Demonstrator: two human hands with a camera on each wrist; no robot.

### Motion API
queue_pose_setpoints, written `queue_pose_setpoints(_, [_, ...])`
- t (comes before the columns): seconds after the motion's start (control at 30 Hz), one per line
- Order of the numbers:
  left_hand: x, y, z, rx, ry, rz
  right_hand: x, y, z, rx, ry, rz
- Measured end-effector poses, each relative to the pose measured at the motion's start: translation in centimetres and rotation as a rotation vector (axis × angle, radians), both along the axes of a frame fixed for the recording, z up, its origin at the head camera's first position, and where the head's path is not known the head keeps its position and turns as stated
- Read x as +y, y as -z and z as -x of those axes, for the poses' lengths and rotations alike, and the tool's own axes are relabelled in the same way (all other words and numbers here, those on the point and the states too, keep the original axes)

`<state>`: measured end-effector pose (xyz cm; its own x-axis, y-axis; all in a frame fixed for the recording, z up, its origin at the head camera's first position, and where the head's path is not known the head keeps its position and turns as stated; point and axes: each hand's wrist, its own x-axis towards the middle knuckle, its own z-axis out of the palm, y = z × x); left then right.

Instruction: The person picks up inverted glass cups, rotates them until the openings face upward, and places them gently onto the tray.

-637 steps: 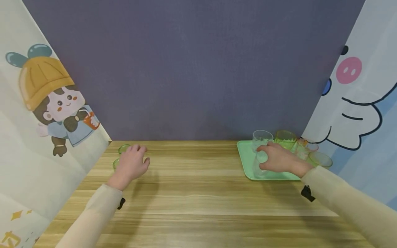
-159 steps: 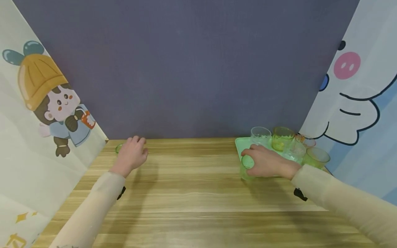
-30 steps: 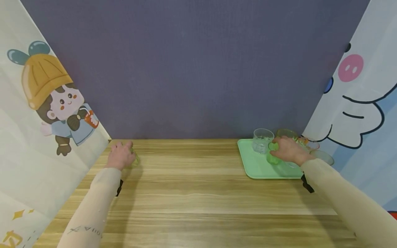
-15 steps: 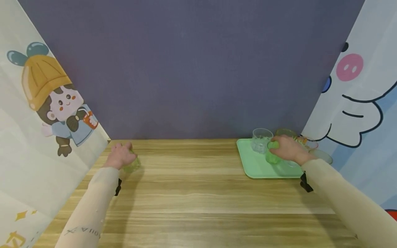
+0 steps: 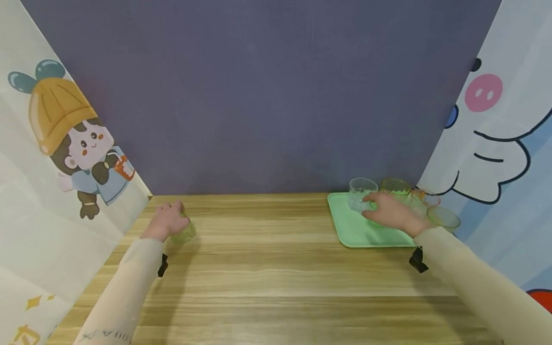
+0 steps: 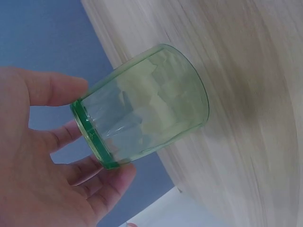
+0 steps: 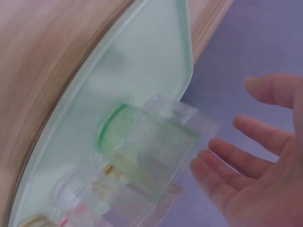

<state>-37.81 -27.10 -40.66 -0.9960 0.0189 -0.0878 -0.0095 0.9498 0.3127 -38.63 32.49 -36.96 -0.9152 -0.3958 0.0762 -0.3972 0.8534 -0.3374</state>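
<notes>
- The wooden table (image 5: 267, 268) fills the lower half of the head view, with a purple wall behind it and cartoon-printed cloth panels to either side.
- A mint-green tray (image 5: 353, 235) lies at about 2 o'clock on the table and carries a cluster of tumblers: a clear one (image 5: 360, 191) at its far left, with green and patterned ones behind.
- The right hand (image 5: 390, 213) hovers over the tray with relaxed, spread fingers (image 7: 255, 163). Its grip has hold of nothing; a green tumbler on the tray (image 7: 142, 151) stands just beside the fingertips.
- The left hand (image 5: 166, 223) is at about 10 o'clock on the table. Its grip is curled round the base of a green faceted tumbler (image 6: 144, 106), thumb on one side and fingers on the other, and the glass is tilted above the wood.
- Judging from this, the step in hand is moving tumblers onto the tray, one just set down on the right and another picked up on the left.
- The next move seems to call for carrying the left tumbler across to the 2 o'clock side while the free hand clears the tray.
</notes>
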Motion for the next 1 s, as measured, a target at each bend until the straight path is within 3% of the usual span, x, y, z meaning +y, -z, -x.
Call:
queue_pose_setpoints(0.27, [0.5, 0.1, -0.7, 0.026, 0.001, -0.007, -1.4, 1.1, -0.9, 0.004, -0.052, 0.036])
queue_pose_setpoints(0.57, [1.2, 0.3, -1.2, 0.114, 0.036, -0.008, -2.6, 2.1, -2.4, -0.039, -0.070, 0.106])
queue_pose_setpoints(1.0, [3.1, 0.4, -1.7, 0.160, 0.067, -0.136, -4.3, 3.3, -4.0, -0.117, -0.088, 0.252])
